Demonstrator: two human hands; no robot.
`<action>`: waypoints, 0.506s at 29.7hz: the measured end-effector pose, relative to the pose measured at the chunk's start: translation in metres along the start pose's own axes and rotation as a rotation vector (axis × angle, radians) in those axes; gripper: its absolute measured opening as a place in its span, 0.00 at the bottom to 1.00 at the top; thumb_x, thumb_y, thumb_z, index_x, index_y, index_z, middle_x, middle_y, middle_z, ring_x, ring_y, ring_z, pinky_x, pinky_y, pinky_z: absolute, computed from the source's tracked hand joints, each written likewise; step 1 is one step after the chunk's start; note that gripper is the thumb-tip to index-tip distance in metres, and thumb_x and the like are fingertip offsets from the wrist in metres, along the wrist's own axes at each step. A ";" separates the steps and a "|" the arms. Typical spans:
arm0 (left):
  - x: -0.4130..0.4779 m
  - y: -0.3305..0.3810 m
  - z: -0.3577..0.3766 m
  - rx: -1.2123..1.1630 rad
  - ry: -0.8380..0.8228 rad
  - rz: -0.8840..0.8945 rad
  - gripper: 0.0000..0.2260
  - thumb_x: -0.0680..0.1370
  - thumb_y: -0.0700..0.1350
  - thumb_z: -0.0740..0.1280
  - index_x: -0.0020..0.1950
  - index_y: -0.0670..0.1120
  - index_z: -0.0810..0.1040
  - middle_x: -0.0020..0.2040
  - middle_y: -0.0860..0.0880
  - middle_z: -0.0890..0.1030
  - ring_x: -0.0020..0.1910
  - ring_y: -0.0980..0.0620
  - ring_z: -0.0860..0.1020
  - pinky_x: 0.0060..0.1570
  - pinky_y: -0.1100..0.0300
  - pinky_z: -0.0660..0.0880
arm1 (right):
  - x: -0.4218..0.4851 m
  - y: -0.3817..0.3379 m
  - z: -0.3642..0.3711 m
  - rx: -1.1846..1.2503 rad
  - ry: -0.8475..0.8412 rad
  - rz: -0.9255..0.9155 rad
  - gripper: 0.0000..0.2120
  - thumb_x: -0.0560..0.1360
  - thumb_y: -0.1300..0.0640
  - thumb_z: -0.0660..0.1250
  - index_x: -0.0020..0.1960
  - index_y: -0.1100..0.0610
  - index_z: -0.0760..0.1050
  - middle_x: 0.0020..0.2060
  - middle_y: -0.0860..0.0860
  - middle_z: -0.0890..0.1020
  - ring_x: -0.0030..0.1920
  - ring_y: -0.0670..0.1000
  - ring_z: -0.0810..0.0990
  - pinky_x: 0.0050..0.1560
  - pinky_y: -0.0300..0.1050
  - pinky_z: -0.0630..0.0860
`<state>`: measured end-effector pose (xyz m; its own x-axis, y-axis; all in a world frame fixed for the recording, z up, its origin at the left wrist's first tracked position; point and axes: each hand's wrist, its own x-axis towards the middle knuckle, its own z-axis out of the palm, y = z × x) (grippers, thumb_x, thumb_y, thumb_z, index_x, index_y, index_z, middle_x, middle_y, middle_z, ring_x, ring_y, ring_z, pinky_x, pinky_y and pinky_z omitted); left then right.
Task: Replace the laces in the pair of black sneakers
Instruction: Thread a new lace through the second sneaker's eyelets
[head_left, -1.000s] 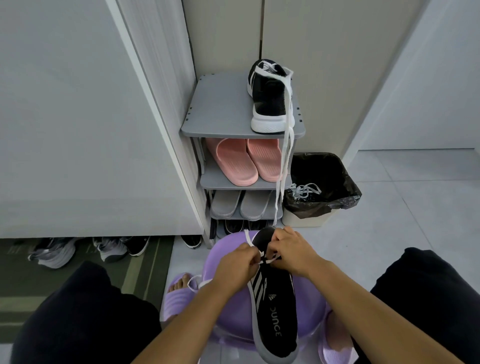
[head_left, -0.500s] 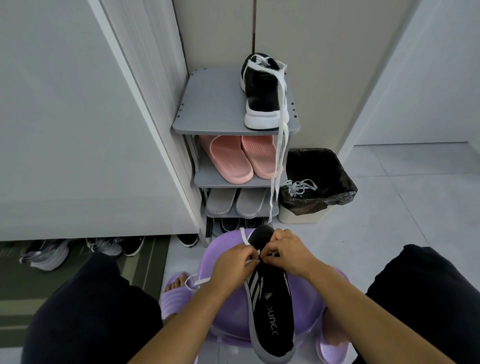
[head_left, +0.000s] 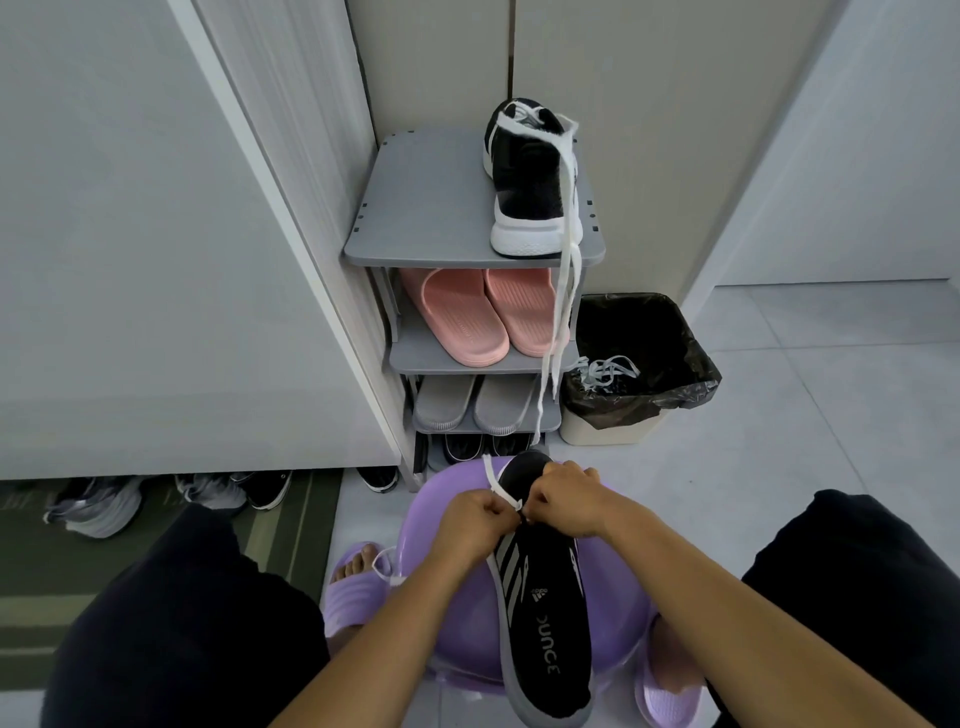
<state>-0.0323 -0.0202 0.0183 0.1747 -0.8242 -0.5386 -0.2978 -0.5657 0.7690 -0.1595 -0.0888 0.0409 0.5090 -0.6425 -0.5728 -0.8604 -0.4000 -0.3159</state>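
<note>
A black sneaker (head_left: 545, 623) with grey stripes lies on its side on a purple stool (head_left: 467, 613) between my knees, toe pointing away. My left hand (head_left: 470, 525) pinches a white lace (head_left: 497, 486) at the shoe's front eyelets. My right hand (head_left: 569, 499) grips the shoe's upper and the lace from the other side. The lace's other end trails down past my left foot. The second black sneaker (head_left: 527, 182) stands on the top of a grey shoe rack (head_left: 415, 218), a white lace (head_left: 561, 291) draped over it and hanging down the rack's front.
Pink slippers (head_left: 483, 317) and grey slippers (head_left: 472, 402) fill the rack's lower shelves. A bin (head_left: 649, 374) with a black liner holds old grey laces (head_left: 605, 371). Other shoes (head_left: 98, 506) sit under the cabinet at left. Tiled floor lies to the right.
My hands have stayed at the shoe's front eyelets and the lace is drawn a little tighter. The view has shifted slightly.
</note>
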 end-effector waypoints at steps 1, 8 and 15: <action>0.001 -0.002 0.001 0.087 0.012 0.048 0.12 0.73 0.40 0.68 0.31 0.50 0.72 0.29 0.52 0.72 0.29 0.57 0.68 0.29 0.67 0.65 | 0.000 -0.002 0.000 -0.034 0.000 0.008 0.14 0.78 0.50 0.58 0.54 0.56 0.79 0.58 0.56 0.71 0.62 0.58 0.66 0.61 0.51 0.60; 0.002 0.002 0.002 -0.154 0.036 -0.219 0.15 0.72 0.37 0.65 0.27 0.46 0.65 0.22 0.51 0.62 0.23 0.53 0.59 0.26 0.63 0.55 | -0.006 0.002 -0.008 -0.007 -0.088 -0.047 0.12 0.77 0.50 0.60 0.55 0.51 0.79 0.50 0.52 0.67 0.61 0.56 0.66 0.61 0.50 0.60; 0.003 0.008 -0.004 -0.101 -0.101 -0.370 0.15 0.76 0.43 0.66 0.30 0.44 0.69 0.19 0.52 0.66 0.18 0.56 0.62 0.22 0.66 0.58 | 0.001 -0.007 0.001 -0.057 0.125 0.097 0.13 0.76 0.51 0.61 0.53 0.54 0.79 0.56 0.54 0.73 0.61 0.57 0.70 0.61 0.50 0.64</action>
<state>-0.0306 -0.0270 0.0243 0.1578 -0.5604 -0.8131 -0.1376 -0.8278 0.5438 -0.1530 -0.0865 0.0417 0.4264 -0.7547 -0.4986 -0.9044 -0.3668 -0.2181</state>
